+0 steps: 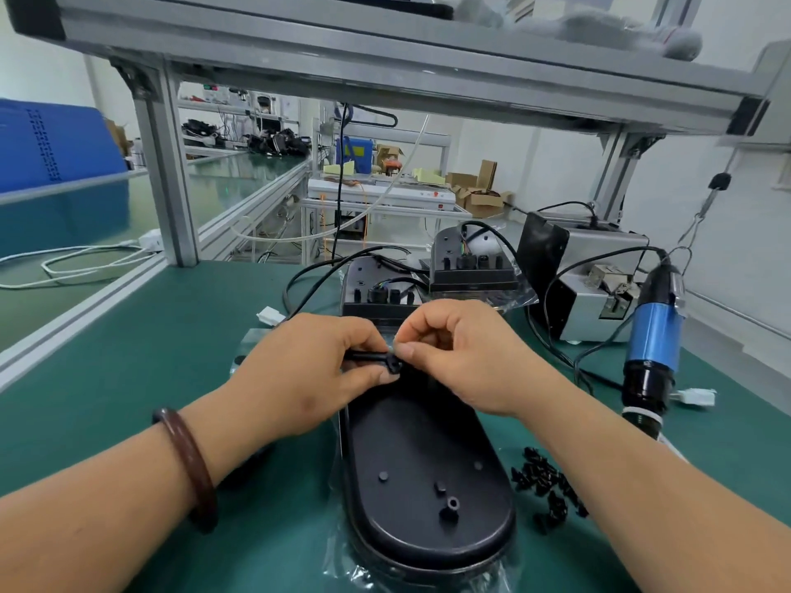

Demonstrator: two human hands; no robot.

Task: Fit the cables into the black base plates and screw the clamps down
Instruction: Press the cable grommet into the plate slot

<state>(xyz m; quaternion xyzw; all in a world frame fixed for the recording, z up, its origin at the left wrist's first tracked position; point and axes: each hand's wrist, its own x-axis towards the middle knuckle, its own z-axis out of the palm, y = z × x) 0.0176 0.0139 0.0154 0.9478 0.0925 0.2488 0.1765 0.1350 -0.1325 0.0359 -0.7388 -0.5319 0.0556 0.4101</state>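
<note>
A black oval base plate (421, 477) lies on a clear plastic bag on the green mat in front of me. Over its far end my left hand (308, 370) grips a black cable (364, 356) with a small black clamp (393, 366) on it. My right hand (462, 353) pinches the same clamp from the right. Two more base plates (376, 288) (468, 263) with cables fitted stand behind the hands.
A blue electric screwdriver (652, 336) hangs at the right. A pile of black screws (548, 485) lies right of the plate. A grey metal box (586, 276) stands at the back right. White connectors (269, 314) (695, 396) lie on the mat. An aluminium frame post (171, 173) stands at the left.
</note>
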